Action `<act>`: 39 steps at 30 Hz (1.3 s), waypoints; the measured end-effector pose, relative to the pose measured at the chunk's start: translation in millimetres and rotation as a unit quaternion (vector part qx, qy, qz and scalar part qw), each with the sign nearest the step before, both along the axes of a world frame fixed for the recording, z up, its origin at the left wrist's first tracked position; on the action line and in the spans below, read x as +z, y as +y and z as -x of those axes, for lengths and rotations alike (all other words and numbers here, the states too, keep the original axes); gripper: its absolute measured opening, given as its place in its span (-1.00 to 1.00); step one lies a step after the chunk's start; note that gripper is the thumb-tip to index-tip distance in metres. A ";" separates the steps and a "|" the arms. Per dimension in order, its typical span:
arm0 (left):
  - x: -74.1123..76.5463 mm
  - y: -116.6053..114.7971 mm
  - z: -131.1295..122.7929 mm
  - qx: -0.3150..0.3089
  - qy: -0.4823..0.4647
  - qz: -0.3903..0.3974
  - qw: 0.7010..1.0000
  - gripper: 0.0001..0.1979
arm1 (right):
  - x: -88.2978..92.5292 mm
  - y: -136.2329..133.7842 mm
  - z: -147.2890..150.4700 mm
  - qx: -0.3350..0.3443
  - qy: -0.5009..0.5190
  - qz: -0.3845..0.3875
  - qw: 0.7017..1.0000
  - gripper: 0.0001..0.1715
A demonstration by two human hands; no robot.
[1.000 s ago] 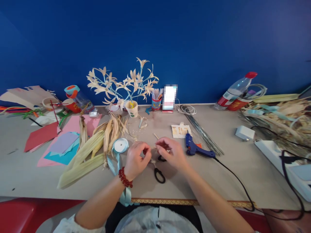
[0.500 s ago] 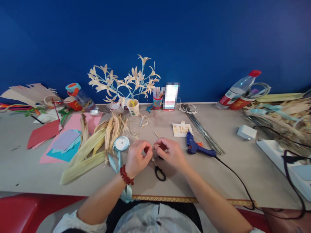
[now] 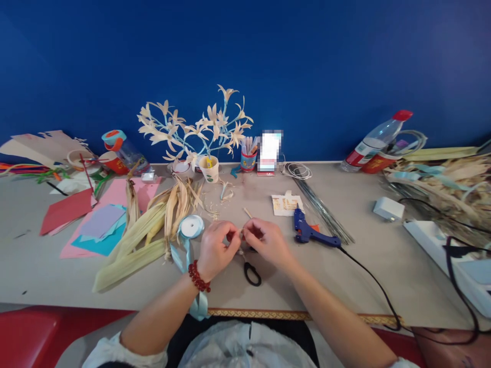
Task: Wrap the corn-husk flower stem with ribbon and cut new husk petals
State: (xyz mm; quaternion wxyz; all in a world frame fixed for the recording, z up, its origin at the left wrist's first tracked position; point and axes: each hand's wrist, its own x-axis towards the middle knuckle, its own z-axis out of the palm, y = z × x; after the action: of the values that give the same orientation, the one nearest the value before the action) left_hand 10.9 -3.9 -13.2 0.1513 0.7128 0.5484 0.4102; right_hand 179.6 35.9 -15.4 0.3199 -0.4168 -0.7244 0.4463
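My left hand (image 3: 220,246), with a red bead bracelet at the wrist, is closed in a pinch over the middle of the table. Facing it, my right hand (image 3: 265,242) pinches too, the fingertips of both almost meeting. A small pale bit shows at the fingertips, too small to name. Beneath my hands lie scissors (image 3: 252,274), one black handle loop showing and the rest mostly covered. A roll of light blue ribbon (image 3: 192,226) sits left of my left hand, its tail running under that wrist to the table edge. Dried corn husks (image 3: 153,225) lie farther left.
A blue glue gun (image 3: 312,232) rests right of my hands, its cord trailing toward a white power strip (image 3: 433,245). Metal wires (image 3: 324,209) lie behind it. At the back stand husk flowers in a paper cup (image 3: 210,173) and a phone (image 3: 269,151). Colored paper (image 3: 102,222) lies left.
Both hands hold nearly the same pinch in the same place. The whole view has shifted very slightly; nothing on the table has visibly moved.
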 end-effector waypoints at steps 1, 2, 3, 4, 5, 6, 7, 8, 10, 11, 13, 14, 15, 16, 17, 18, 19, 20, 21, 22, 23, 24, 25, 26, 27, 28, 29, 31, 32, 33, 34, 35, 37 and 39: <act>-0.2 -0.1 0.2 0.001 0.000 -0.003 1.000 -0.87 | -0.7 0.4 -0.3 -0.008 0.002 0.002 1.000 -0.89; -0.5 0.0 0.5 0.003 0.000 -0.008 1.000 -0.88 | -1.4 1.5 -1.8 -0.019 0.003 0.002 1.000 -0.88; -0.8 0.1 0.9 0.006 -0.002 -0.012 1.000 -0.88 | -1.8 2.8 -3.9 -0.033 0.002 0.001 0.999 -0.89; -1.1 0.3 1.3 0.010 -0.004 -0.015 1.000 -0.89 | -1.8 4.1 -6.0 -0.046 0.002 -0.001 0.999 -0.90; -1.3 0.4 1.6 0.014 -0.006 -0.016 1.000 -0.89 | -1.5 4.9 -7.6 -0.056 0.004 -0.001 0.998 -0.90; -1.6 0.6 1.8 0.017 -0.008 -0.015 1.000 -0.90 | -0.8 5.1 -8.4 -0.059 0.008 0.000 0.998 -0.91; -1.7 0.6 1.7 0.017 -0.008 -0.012 1.000 -0.90 | 0.1 4.8 -8.2 -0.054 0.011 -0.002 0.998 -0.92; -1.8 0.6 1.6 0.015 -0.006 -0.009 1.000 -0.90 | 1.0 4.1 -7.4 -0.044 0.011 -0.005 0.999 -0.92; -1.8 0.4 0.9 0.010 -0.003 -0.004 1.000 -0.89 | 2.2 2.6 -5.1 -0.023 0.000 -0.018 1.000 -0.92; -1.7 0.3 0.7 0.009 -0.002 -0.003 1.000 -0.89 | 2.4 2.4 -4.6 -0.023 -0.010 -0.027 0.999 -0.92; -1.8 0.2 0.5 0.013 -0.006 -0.003 1.000 -0.89 | 2.1 3.2 -5.8 -0.051 -0.026 -0.045 0.997 -0.90; -1.9 0.3 0.5 0.017 -0.010 -0.004 1.000 -0.90 | 1.9 3.9 -7.2 -0.069 -0.027 -0.050 0.996 -0.89; -2.1 0.3 0.7 0.020 -0.013 -0.004 1.000 -0.90 | 1.8 4.4 -8.6 -0.082 -0.021 -0.050 0.995 -0.89; -2.4 0.4 0.9 0.020 -0.015 -0.004 1.000 -0.90 | 1.9 4.6 -9.5 -0.084 -0.011 -0.046 0.995 -0.90; -2.7 0.4 1.0 0.018 -0.016 -0.002 1.000 -0.90 | 2.2 4.3 -9.8 -0.076 0.002 -0.037 0.996 -0.90; -2.9 0.4 1.1 0.016 -0.016 -0.001 1.000 -0.89 | 2.7 3.5 -9.2 -0.061 0.013 -0.027 0.998 -0.90; -3.0 0.3 1.1 0.015 -0.016 0.002 1.000 -0.89 | 3.3 2.2 -7.8 -0.046 0.021 -0.019 0.999 -0.90; -2.9 0.2 1.0 0.014 -0.017 0.004 1.000 -0.89 | 3.9 0.6 -6.0 -0.036 0.024 -0.016 0.999 -0.90; -2.5 0.1 0.7 0.013 -0.018 0.005 1.000 -0.89 | 4.5 -1.2 -3.9 -0.032 0.023 -0.018 0.999 -0.90; -1.9 -0.1 0.4 0.011 -0.021 0.005 1.000 -0.90 | 5.1 -2.9 -1.8 -0.032 0.020 -0.024 0.999 -0.89; -1.3 -0.2 -0.1 0.006 -0.025 0.005 1.000 -0.91 | 5.5 -4.4 -0.1 -0.033 0.016 -0.032 0.999 -0.89; -0.5 -0.2 -0.7 -0.002 -0.030 0.006 1.000 -0.93 | 5.9 -5.8 1.3 -0.035 0.009 -0.043 0.998 -0.89; 0.1 -0.2 -1.5 -0.010 -0.034 0.008 0.999 -0.93 | 6.1 -6.9 2.3 -0.035 -0.001 -0.055 0.998 -0.89; 0.5 -0.1 -2.4 -0.016 -0.036 0.009 0.999 -0.92 | 6.3 -7.8 2.9 -0.035 -0.015 -0.071 0.997 -0.88; 0.6 0.1 -3.3 -0.020 -0.036 0.009 0.999 -0.92 | 6.4 -8.6 3.2 -0.035 -0.032 -0.088 0.995 -0.88; 0.5 0.4 -4.0 -0.020 -0.034 0.008 0.999 -0.90 | 6.4 -9.2 3.3 -0.034 -0.048 -0.109 0.992 -0.87; 0.1 0.8 -4.4 -0.018 -0.029 0.005 0.999 -0.89 | 6.3 -9.7 3.1 -0.031 -0.061 -0.129 0.989 -0.87; -1.1 2.0 -3.1 -0.011 -0.013 -0.005 1.000 -0.88 | 6.1 -10.2 1.9 -0.031 -0.073 -0.163 0.983 -0.86; -1.6 2.8 -1.3 -0.005 -0.002 -0.012 1.000 -0.89 | 6.0 -10.2 1.0 -0.035 -0.070 -0.173 0.982 -0.86; -2.1 3.7 1.2 0.004 0.010 -0.020 1.000 -0.90 | 5.7 -10.0 -0.2 -0.041 -0.062 -0.179 0.981 -0.87; -2.3 4.7 4.3 0.017 0.019 -0.028 0.999 -0.91 | 5.4 -9.6 -1.5 -0.050 -0.050 -0.179 0.981 -0.87; -2.1 5.6 7.4 0.033 0.023 -0.035 0.999 -0.91 | 4.9 -9.1 -2.8 -0.061 -0.036 -0.174 0.982 -0.88; -0.7 6.5 11.9 0.056 0.013 -0.040 0.998 -0.91 | 3.7 -8.1 -4.7 -0.074 -0.007 -0.160 0.984 -0.88; 1.5 5.7 11.5 0.039 -0.015 -0.026 0.999 -0.92 | 2.1 -7.8 -4.6 -0.075 0.008 -0.148 0.986 -0.89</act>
State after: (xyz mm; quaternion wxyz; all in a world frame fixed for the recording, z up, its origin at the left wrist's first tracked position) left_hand -0.6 1.8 -11.7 0.1250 0.6880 0.5627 0.4409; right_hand 184.1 28.1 -13.3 0.4163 -0.4143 -0.7466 0.3125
